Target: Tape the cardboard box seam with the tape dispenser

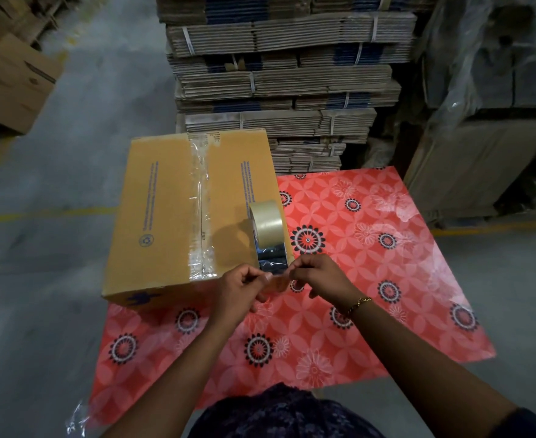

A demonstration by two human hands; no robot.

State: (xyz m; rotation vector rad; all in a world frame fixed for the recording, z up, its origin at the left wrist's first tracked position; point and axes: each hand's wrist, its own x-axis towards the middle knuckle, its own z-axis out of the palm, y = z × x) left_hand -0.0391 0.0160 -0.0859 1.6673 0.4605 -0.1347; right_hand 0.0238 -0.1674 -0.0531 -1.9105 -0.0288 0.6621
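A closed cardboard box (162,213) lies on a red flowered sheet (371,279). Clear tape (200,197) runs along its centre seam from the far edge to the near edge. A roll of clear tape (266,224) stands on its edge on the box top near the right side. A loose strip (273,259) is pulled from the roll toward me. My left hand (243,287) pinches the left corner of that strip's end. My right hand (318,276) pinches its right corner. Both hands hover over the box's near right corner.
Tall stacks of bundled flat cardboard (285,74) rise just behind the box. Open cartons (10,80) sit at the far left on the grey floor. Plastic-wrapped goods (488,58) and a brown carton (475,165) stand at the right. A yellow floor line (45,214) runs at the left.
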